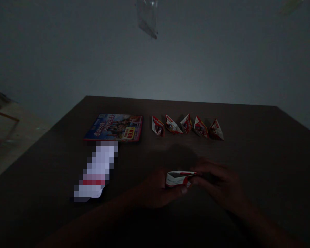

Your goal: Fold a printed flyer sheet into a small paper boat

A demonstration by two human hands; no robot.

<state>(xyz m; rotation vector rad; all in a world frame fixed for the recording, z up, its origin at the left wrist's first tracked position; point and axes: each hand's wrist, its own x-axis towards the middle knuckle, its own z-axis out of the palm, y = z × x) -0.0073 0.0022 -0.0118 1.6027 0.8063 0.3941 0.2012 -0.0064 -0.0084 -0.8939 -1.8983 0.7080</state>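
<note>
Between my two hands is a folded piece of printed paper (176, 179), white and red, with a gap opened along its upper side. My left hand (155, 189) grips its left part from below, the thumb lying along the near face. At the right end, the thumb and fingers of my right hand (219, 179) pinch the paper's corner. Farther back stands a row of several folded paper boats (186, 124) in the same red and white print, set side by side. Dim light leaves parts of both hands dark.
On the left lies a colourful printed booklet (116, 127) with a yellow price label. A lit phone (100, 168), its screen blurred out, touches or nearly touches its near edge. The dark table (248, 137) meets a grey wall (196, 51) where a clear plastic bag (147, 17) hangs.
</note>
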